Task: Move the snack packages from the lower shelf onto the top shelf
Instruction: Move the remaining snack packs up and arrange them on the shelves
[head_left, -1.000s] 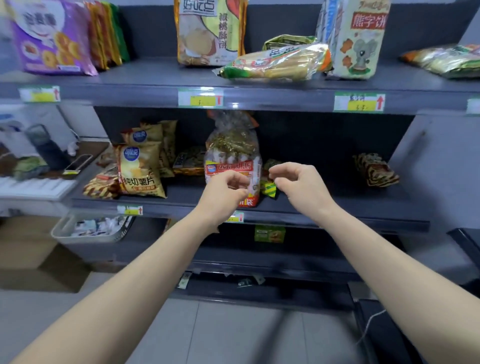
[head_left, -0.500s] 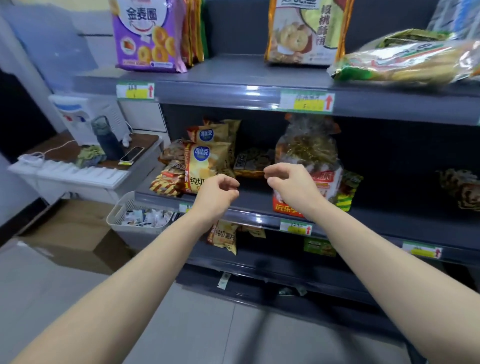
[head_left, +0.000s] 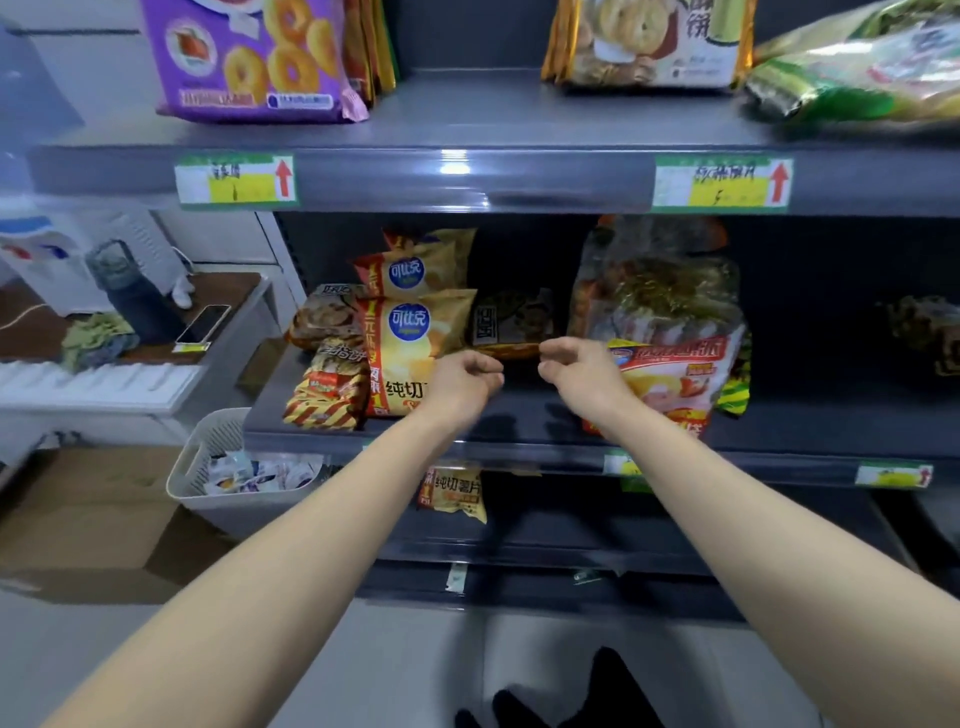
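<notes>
Both my hands reach over the lower shelf, fingers curled and holding nothing. My left hand hovers just right of a yellow potato chip bag. My right hand is in front of a large clear bag of snacks with a red and white label. Between and behind my hands lies a flat dark package. A striped red and yellow packet leans at the shelf's left. The top shelf holds a purple ring-snack bag, a cookie bag and a green-tinted clear bag.
Another chip bag hangs on the shelf below. A white basket of small packets stands left of the rack. A side table with a bottle and a phone is at the left. A cardboard box sits on the floor.
The view has swung left and closer to the rack. Both hands have moved forward over the lower shelf, staying loosely curled and holding nothing.
</notes>
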